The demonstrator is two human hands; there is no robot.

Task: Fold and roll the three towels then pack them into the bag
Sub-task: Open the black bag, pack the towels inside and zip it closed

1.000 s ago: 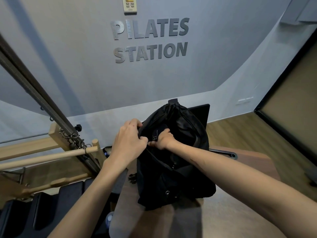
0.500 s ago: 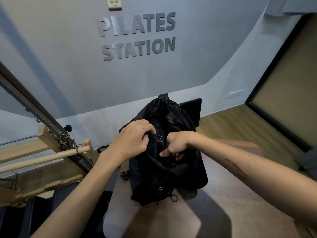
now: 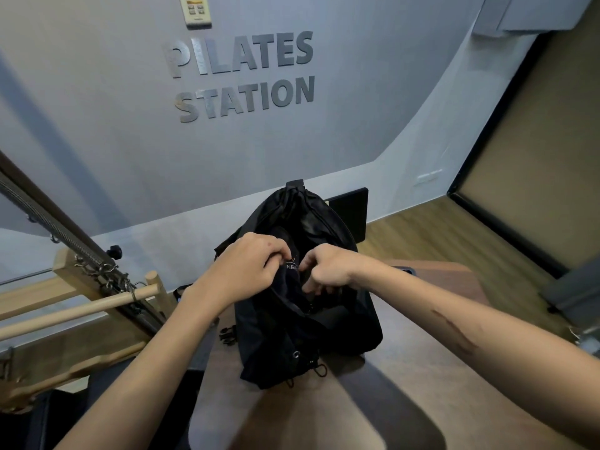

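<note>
From the head view, a black bag (image 3: 292,319) sits on a brown table (image 3: 406,384), near its far end. The bag stands up tall. Its long side runs up and away from the person, and it leans a little toward the grey wall (image 3: 97,141). Its top, with a small loop, points at the wall. Its bottom, with little cords, points back at the person. Both hands are at the upper front of the bag, close together but not touching. The left hand (image 3: 250,271) has its fingers curled and pinches the black cloth at the left of the opening. The right hand (image 3: 328,271) is curled too, and grips the cloth on the right side, fingers tucked down into the folds. A small white label shows on the bag between the two hands. No towels can be seen; the inside of the bag is too dark to tell. Behind the bag stands a flat black board (image 3: 350,212). On the left is a wooden frame with a round bar (image 3: 81,306) and metal springs. Big grey letters (image 3: 243,76) on the wall say PILATES STATION.
</note>
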